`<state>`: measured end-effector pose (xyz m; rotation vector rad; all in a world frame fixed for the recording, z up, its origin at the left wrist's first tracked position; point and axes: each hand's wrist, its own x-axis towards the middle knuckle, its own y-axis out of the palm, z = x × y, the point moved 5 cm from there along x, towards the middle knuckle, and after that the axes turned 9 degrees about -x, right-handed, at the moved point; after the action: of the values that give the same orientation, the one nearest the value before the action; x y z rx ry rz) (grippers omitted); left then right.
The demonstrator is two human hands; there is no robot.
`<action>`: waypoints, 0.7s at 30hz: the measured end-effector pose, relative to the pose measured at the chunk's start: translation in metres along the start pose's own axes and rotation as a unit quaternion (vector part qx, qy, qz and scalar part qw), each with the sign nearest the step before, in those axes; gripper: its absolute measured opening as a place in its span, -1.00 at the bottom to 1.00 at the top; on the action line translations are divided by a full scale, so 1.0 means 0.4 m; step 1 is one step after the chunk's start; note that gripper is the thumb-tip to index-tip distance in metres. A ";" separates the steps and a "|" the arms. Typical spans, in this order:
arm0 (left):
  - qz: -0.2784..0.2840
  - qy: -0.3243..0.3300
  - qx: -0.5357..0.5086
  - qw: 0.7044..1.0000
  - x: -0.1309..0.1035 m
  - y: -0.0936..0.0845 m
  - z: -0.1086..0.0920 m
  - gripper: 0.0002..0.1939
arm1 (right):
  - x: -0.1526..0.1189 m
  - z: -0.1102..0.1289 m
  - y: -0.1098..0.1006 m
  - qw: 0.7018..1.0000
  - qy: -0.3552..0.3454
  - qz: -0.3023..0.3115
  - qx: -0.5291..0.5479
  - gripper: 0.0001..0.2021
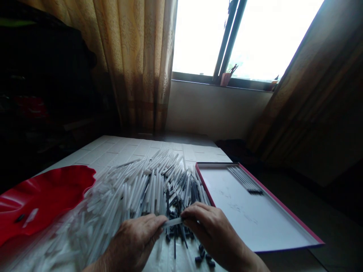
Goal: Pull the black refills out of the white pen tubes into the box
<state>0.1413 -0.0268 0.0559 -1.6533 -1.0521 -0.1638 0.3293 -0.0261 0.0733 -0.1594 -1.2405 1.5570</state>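
A short stretch of a translucent white pen barrel [172,222] shows between my two hands, nearly level. My left hand [137,238] pinches its left end between thumb and fingers. The fingertips of my right hand [211,228] close on the other end, and whatever they cover there is hidden. Just beyond my hands lies a big heap of similar clear barrels [154,189]. Thin dark pen refills [194,187] are mixed into the heap on its right side. Small black caps [201,255] are scattered below and beside my right hand.
On the right is a shallow red-edged box lid [227,223] with a row of finished-looking pens [245,179] in it. A red wavy-rimmed tray [56,189] at the left holds a small clear piece and a black one. The white table [121,147] reaches toward the window wall.
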 end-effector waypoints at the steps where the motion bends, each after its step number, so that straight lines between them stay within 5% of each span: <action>1: -0.002 0.005 0.002 1.000 0.000 -0.001 -0.001 -0.70 | -0.001 -0.001 0.001 1.000 -0.003 0.003 -0.002 -0.83; 15: 0.014 0.040 -0.001 0.999 0.000 0.007 -0.011 -0.68 | -0.005 0.017 0.013 0.991 -0.015 0.002 -0.135 -0.57; 21: 0.018 0.043 -0.029 0.998 0.003 0.006 -0.017 -0.71 | -0.011 0.001 0.035 0.998 0.053 0.014 -0.023 -0.51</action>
<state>0.1463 -0.0317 0.0576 -1.7015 -0.9604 -0.2422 0.3218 -0.0278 0.0608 -0.2860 -1.1950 1.5258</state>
